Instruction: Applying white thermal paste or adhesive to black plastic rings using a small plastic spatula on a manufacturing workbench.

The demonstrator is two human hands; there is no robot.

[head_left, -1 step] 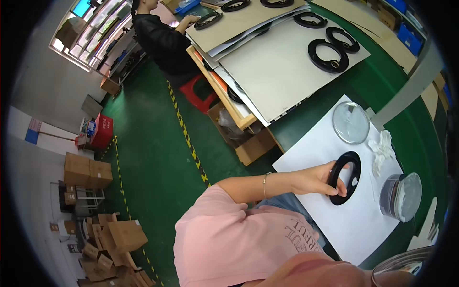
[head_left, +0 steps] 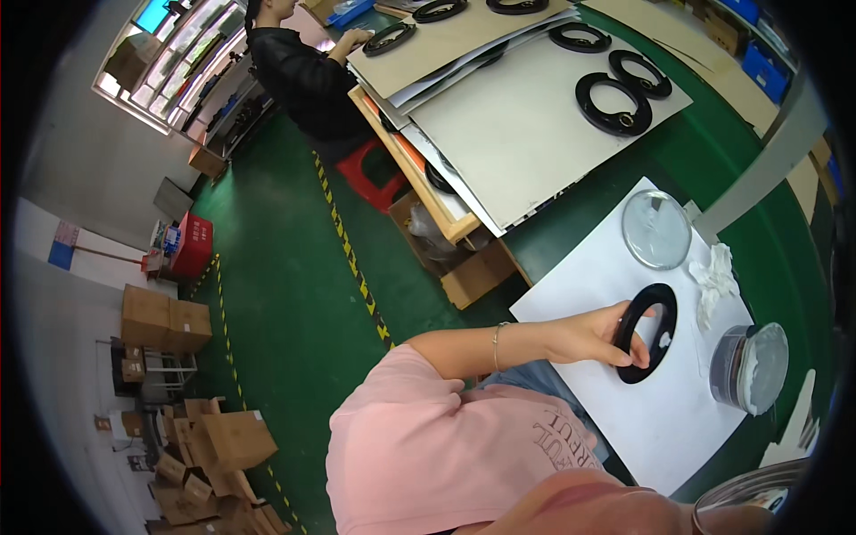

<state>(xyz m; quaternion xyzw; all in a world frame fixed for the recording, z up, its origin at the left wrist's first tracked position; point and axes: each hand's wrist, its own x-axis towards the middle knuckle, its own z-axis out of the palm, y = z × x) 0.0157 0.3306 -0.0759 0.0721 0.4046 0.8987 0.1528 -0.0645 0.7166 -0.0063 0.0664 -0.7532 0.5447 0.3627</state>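
Observation:
My left hand (head_left: 596, 337) is closed on a glossy black ring (head_left: 631, 357). The thumb lies on the near face of the ring and fingers show through its opening. Tilted on edge, the ring is held over a white sheet (head_left: 651, 437). A small white dab or scrap (head_left: 665, 340) shows at the ring's inner right edge; its kind is unclear. Beyond the ring lies a round clear lid or dish (head_left: 657, 229), with a crumpled white tissue (head_left: 713, 276) beside it. A round clear tub (head_left: 729, 366) with a whitish disc leaning on it stands to the right. My right hand is out of sight.
Boards (head_left: 508, 152) stacked at the far left of the bench carry several black rings (head_left: 613, 104). A grey post (head_left: 758, 165) rises behind the sheet. A co-worker in black (head_left: 299, 80) is beside the boards, near a red stool (head_left: 370, 174). Cardboard boxes (head_left: 236, 439) are piled on the floor.

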